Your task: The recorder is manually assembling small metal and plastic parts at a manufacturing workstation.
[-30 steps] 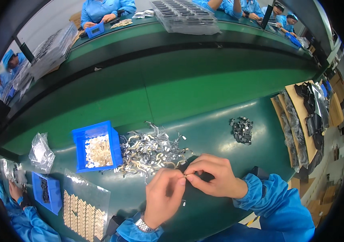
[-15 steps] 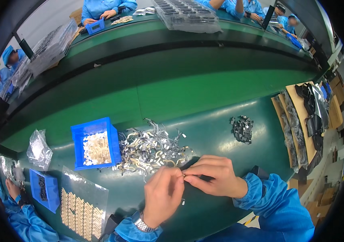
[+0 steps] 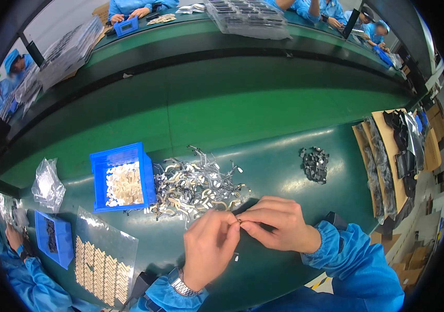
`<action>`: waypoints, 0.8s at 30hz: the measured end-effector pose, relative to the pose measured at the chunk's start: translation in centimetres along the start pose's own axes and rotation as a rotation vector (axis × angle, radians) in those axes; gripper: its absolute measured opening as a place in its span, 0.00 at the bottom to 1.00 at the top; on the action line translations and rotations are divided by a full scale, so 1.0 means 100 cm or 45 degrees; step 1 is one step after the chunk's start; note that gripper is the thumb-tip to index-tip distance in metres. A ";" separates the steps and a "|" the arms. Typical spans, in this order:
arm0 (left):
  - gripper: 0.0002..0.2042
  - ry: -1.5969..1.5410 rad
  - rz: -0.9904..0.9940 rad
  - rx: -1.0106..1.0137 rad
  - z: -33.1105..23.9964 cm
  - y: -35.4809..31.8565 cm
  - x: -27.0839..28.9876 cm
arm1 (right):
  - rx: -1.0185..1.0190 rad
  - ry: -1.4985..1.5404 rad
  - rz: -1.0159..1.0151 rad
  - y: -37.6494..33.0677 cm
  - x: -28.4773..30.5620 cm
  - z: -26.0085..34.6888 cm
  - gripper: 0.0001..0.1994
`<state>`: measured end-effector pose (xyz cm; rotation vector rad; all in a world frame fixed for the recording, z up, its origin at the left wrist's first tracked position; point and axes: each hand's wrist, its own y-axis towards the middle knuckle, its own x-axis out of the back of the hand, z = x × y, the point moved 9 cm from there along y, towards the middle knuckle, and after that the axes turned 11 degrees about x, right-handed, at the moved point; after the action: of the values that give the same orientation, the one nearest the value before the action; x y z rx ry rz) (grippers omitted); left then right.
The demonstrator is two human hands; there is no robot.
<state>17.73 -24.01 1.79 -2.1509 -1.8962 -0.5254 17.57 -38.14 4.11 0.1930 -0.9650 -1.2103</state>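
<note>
While the two hands stay pinched together, the view slips a little, and the seam (image 3: pixel 169 127) in the green strip (image 3: pixel 258 99) has slid left against the blue bin (image 3: pixel 149 182) since a second ago. The cable pile (image 3: pixel 201 187) keeps its place beside that bin, right up against it, just beyond the hands.

Now the room: bare worktop (image 3: pixel 274 270) opens between the cables and the heap of black pieces (image 3: pixel 315 165), well apart from each other. Cardboard sheets (image 3: pixel 391 156) close off the right end; the near edge curves under the forearms. On the left, a clear bag (image 3: pixel 108 229) lies flat by a row-on-row block of pale pieces (image 3: pixel 102 270).

And the fingers (image 3: pixel 255 214)! Left hand (image 3: pixel 209 249), right hand (image 3: pixel 279 226), thumb and forefinger closed to a narrow pinch on each, tips almost meeting around a tiny part (image 3: pixel 239 220) held above the worktop, too small to make out its shape.
</note>
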 end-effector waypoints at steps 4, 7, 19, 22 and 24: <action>0.05 0.008 -0.009 -0.003 0.002 0.000 0.000 | -0.001 0.006 0.018 0.000 0.000 0.000 0.08; 0.04 0.017 0.032 0.009 0.001 0.001 -0.001 | -0.016 0.009 0.023 0.001 0.000 -0.002 0.08; 0.03 -0.038 0.049 -0.021 0.003 -0.001 -0.004 | -0.250 0.213 0.065 -0.004 -0.007 -0.018 0.05; 0.03 -0.028 0.057 -0.009 0.003 -0.002 -0.003 | -0.266 0.231 0.062 -0.005 -0.007 -0.018 0.04; 0.03 -0.029 0.061 -0.003 0.003 -0.002 -0.003 | -0.263 0.246 0.050 -0.006 -0.007 -0.019 0.04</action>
<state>17.56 -24.20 1.41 -2.2070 -1.8518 -0.4959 18.52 -38.47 2.27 0.1234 -0.6688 -1.2227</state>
